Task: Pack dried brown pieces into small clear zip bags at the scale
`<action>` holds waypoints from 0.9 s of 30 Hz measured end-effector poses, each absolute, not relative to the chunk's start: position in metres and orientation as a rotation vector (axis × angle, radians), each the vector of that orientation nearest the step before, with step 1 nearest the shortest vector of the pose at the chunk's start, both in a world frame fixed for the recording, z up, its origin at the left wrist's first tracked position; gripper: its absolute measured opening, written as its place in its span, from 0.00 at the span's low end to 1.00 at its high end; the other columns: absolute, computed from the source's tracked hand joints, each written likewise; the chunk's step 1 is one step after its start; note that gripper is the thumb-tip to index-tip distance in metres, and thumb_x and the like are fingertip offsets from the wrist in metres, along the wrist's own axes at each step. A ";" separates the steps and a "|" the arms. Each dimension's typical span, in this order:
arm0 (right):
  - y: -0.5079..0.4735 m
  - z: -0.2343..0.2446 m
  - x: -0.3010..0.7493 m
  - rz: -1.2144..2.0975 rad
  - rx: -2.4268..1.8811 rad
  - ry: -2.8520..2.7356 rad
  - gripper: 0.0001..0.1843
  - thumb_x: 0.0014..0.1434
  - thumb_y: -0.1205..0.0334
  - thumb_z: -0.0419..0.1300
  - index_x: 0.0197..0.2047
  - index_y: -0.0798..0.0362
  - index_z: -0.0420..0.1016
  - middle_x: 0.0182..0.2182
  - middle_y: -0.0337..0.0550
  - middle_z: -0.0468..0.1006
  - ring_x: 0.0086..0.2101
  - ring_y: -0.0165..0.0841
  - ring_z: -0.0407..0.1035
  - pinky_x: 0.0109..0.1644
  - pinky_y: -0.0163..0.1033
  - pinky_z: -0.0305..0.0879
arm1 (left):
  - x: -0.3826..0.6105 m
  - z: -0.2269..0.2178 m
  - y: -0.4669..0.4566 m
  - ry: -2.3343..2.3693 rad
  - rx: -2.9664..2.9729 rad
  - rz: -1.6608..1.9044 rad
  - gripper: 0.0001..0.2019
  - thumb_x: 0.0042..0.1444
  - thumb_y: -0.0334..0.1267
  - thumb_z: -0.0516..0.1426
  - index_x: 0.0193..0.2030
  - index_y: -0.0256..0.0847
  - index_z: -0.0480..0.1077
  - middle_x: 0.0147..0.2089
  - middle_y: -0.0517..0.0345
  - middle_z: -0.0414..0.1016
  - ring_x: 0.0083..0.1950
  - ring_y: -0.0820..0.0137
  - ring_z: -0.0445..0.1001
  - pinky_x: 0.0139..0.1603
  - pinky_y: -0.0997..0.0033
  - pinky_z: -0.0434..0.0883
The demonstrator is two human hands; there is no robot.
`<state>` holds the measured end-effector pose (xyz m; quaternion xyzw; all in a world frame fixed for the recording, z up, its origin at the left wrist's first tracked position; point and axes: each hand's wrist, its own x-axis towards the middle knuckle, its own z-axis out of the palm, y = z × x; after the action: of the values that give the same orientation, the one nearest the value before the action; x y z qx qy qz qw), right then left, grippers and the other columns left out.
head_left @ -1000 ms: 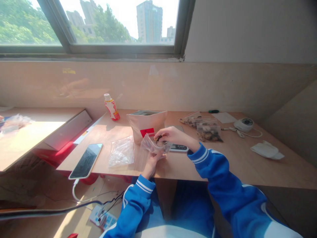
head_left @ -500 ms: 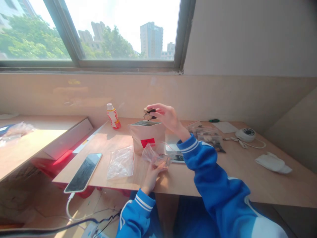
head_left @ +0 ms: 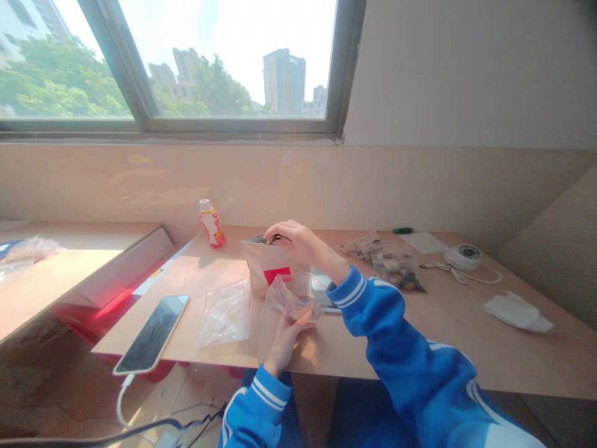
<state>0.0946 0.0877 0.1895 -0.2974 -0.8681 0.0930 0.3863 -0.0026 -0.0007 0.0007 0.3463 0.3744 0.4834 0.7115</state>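
Observation:
A beige stand-up pouch (head_left: 257, 264) with a red label stands upright on the table, its top open. My right hand (head_left: 301, 244) is closed on a brown-and-black dried piece (head_left: 275, 239), its fingertips at the pouch's mouth; the piece is mostly covered by the fingers. In front of the pouch, my left hand (head_left: 285, 339) grips a clear zip bag (head_left: 291, 300), which is open at the top. Behind my right wrist lies a flat silver-edged device (head_left: 321, 283), partly hidden. Another clear plastic bag (head_left: 224, 314) lies flat to the left.
A phone (head_left: 152, 336) on a cable overhangs the table's left edge. At the back left stands a drink bottle (head_left: 212, 225). To the right lie filled zip bags (head_left: 394, 264), a white dome camera (head_left: 461, 256) with its cable, a green-handled tool (head_left: 403, 231) and white tissue (head_left: 517, 311).
My right hand has come down from above the pouch to its mouth, carrying the dried piece. My left hand stays on the clear zip bag. The view has shifted slightly.

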 end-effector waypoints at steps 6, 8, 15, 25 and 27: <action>0.081 0.186 0.096 0.071 -0.710 -2.309 0.12 0.62 0.74 0.51 0.43 0.55 0.73 0.43 0.46 0.77 0.44 0.34 0.67 0.51 0.40 0.64 | -0.002 -0.001 0.000 0.771 0.776 1.150 0.31 0.44 0.38 0.66 0.56 0.41 0.65 0.52 0.44 0.74 0.50 0.57 0.75 0.48 0.61 0.72; 0.079 0.185 0.097 0.055 -0.712 -2.338 0.13 0.62 0.74 0.51 0.46 0.54 0.72 0.44 0.45 0.77 0.45 0.33 0.67 0.52 0.40 0.64 | -0.001 -0.001 -0.001 0.781 0.771 1.150 0.33 0.44 0.37 0.67 0.58 0.42 0.64 0.53 0.45 0.74 0.51 0.56 0.74 0.48 0.60 0.72; 0.068 0.178 0.090 -0.083 -0.948 -2.533 0.12 0.65 0.65 0.50 0.40 0.58 0.75 0.38 0.50 0.79 0.40 0.37 0.72 0.46 0.43 0.65 | -0.002 -0.004 0.000 0.759 0.763 1.173 0.32 0.43 0.35 0.67 0.57 0.41 0.64 0.52 0.45 0.74 0.51 0.57 0.74 0.48 0.60 0.73; 0.041 0.175 0.124 0.338 -0.962 -1.991 0.13 0.55 0.76 0.49 0.35 0.56 0.73 0.32 0.42 0.76 0.34 0.30 0.70 0.39 0.35 0.66 | -0.002 -0.005 0.000 0.804 0.758 1.107 0.28 0.46 0.43 0.65 0.54 0.40 0.67 0.50 0.46 0.76 0.47 0.59 0.77 0.49 0.62 0.73; 0.038 0.165 0.136 0.617 -1.079 -2.102 0.15 0.53 0.77 0.48 0.34 0.56 0.75 0.30 0.40 0.77 0.31 0.29 0.70 0.35 0.32 0.65 | -0.002 -0.003 -0.001 0.793 0.796 1.119 0.26 0.46 0.43 0.65 0.53 0.40 0.68 0.50 0.46 0.76 0.48 0.59 0.76 0.49 0.62 0.73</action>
<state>0.1359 0.0380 0.1649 -0.4152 -0.8086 0.2372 0.3428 -0.0024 -0.0008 -0.0033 0.3578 0.3560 0.5028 0.7018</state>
